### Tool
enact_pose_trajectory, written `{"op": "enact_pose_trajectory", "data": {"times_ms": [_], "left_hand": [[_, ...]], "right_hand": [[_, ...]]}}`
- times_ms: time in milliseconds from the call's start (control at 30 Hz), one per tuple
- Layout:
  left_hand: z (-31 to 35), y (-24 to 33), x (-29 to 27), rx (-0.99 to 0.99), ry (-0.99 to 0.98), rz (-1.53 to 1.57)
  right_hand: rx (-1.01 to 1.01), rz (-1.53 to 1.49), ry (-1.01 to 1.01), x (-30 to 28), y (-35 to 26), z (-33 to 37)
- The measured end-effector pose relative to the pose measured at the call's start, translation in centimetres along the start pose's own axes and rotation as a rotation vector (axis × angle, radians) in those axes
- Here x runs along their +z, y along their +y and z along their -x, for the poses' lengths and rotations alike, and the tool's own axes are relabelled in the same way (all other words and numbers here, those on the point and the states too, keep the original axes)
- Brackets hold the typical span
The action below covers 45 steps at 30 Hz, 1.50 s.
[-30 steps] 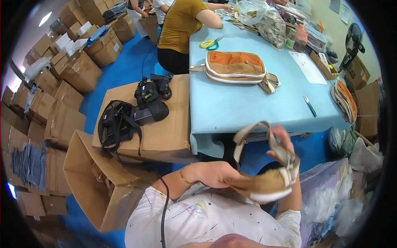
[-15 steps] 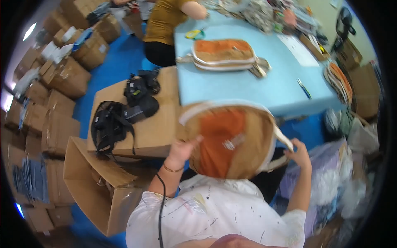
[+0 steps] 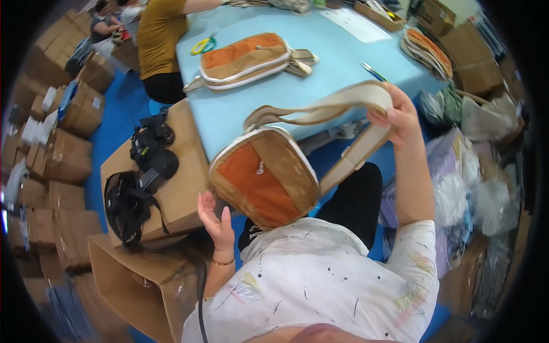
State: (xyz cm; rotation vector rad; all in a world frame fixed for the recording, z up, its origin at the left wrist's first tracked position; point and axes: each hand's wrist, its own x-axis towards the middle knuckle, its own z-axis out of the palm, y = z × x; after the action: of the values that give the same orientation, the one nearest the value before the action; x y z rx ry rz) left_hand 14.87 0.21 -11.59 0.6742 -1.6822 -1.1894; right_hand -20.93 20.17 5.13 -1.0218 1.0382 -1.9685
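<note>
Bag (image 3: 264, 178), orange and tan with white piping, hanging in the air between both hands, just above the lap and tilted with its orange face toward the camera. Left hand (image 3: 216, 220) at the bag's lower left edge, palm up, fingers (image 3: 207, 204) loosely spread; touching the bag there or only just beside it, cannot tell, no firm hold visible. Right hand (image 3: 397, 114) raised up and to the right of the bag, fingers closed around the beige strap (image 3: 337, 103), pinching it at the fold. From that hand, one part of the strap running left toward the bag's top, the other part dropping down-left to the bag's right side.

Beyond the hands, blue table (image 3: 240, 108), with a second bag (image 3: 246, 57) of the same colours lying flat, far above the left hand. Scissors (image 3: 203, 44) with yellow-green handles left of that second bag. Pen (image 3: 373, 71) on the table just above the right hand. Stack of bags (image 3: 428, 51) further to the right of it. Left of the left hand, cardboard box (image 3: 177, 188) with black straps (image 3: 137, 183) lying on top. More boxes (image 3: 63, 154) far to the left. Plastic bags (image 3: 474, 177) to the right of the right forearm. Another person in a mustard shirt (image 3: 163, 34) at the table's far left corner.
</note>
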Motion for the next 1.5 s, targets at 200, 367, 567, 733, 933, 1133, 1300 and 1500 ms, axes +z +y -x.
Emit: {"op": "enact_pose_trajectory", "data": {"times_ms": [200,367,567,733,933,1133,1300,1500], "left_hand": [[-7.0,7.1,4.0,0.714,-0.097,-0.456],[-11.2,12.0,8.0,0.630,-0.341,-0.406],[-14.1,11.8,8.8,0.547,-0.284,-0.306],[-12.0,11.1,5.4,0.295,-0.058,0.053],[-8.4,9.9,3.8,0.318,-0.056,0.228],[-8.1,11.4,3.2,-0.144,0.145,0.424],[-8.3,9.6,0.9,-0.364,-0.037,0.911],[-7.9,6.7,1.5,-0.480,-0.135,0.743]], "right_hand": [[-0.214,0.372,-0.349,6.3,-3.4,-0.7],[-0.279,0.374,-0.316,7.5,-5.6,-0.5],[-0.316,0.567,-0.190,5.5,-9.5,1.2],[0.105,1.448,-0.109,4.2,-8.7,2.4],[0.103,1.371,-0.027,-3.8,-4.6,6.0],[0.235,0.589,0.180,-8.9,0.8,9.4],[0.164,-0.173,-0.021,-8.7,0.8,10.2],[0.125,0.065,0.076,-10.6,1.5,12.1]]}}
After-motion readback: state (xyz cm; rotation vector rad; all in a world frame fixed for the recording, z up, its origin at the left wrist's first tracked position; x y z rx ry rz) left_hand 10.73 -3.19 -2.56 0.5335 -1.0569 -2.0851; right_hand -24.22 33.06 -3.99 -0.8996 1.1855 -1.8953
